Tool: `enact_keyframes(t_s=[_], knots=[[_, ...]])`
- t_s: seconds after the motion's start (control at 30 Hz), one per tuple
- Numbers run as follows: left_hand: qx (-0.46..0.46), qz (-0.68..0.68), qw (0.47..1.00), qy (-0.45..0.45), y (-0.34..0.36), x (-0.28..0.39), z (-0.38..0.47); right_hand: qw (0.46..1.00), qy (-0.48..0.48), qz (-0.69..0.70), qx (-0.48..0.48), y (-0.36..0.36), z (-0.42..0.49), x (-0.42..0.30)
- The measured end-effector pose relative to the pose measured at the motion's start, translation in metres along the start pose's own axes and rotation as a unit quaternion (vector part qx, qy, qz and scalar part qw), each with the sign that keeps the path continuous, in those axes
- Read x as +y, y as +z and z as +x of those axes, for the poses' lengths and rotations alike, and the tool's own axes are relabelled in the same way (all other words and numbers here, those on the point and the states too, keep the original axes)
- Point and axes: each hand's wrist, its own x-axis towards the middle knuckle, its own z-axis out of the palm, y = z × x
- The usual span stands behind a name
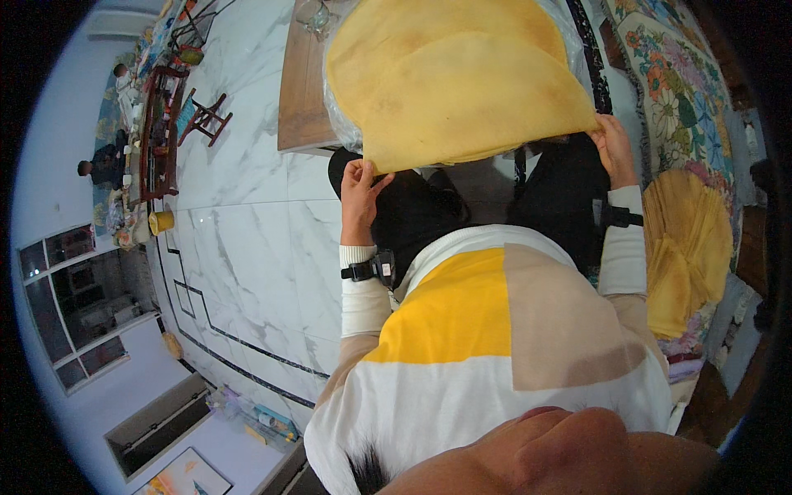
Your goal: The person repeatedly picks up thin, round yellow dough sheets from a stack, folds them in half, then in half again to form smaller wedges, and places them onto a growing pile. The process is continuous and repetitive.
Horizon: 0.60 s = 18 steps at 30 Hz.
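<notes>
A large, thin yellow sheet (pixel 476 99), folded over with a straight edge towards me, lies on a stack of similar sheets in front of my lap; its material is not certain. My left hand (pixel 360 192) pinches the sheet's near left corner between thumb and fingers. At the near right corner, my right hand (pixel 612 148) holds the edge with its fingertips. Clear plastic film (pixel 340 127) shows under the stack's rim. The undersides of both corners are hidden.
A wooden table (pixel 303 105) bears the stack and a glass vessel (pixel 312 15). More yellow sheets (pixel 687 247) lie fanned on a floral cover (pixel 674 105) to my right. Farther left are a folding stool (pixel 207 117), a yellow bucket (pixel 161 223) and two seated people (pixel 108 164) beyond a dark wooden table (pixel 162 133).
</notes>
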Motion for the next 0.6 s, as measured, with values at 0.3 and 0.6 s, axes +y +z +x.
enact_keyframes(t_s=[0.3, 0.6], knots=[[0.084, 0.167, 0.966, 0.179, 0.021, 0.027, 0.033, 0.988, -0.052, -0.145, 0.010, 0.005, 0.028, -0.027], [-0.053, 0.533, 0.685, 0.494, 0.201, 0.001, 0.044, 0.977, -0.009, 0.197, 0.074, 0.011, 0.062, 0.000]])
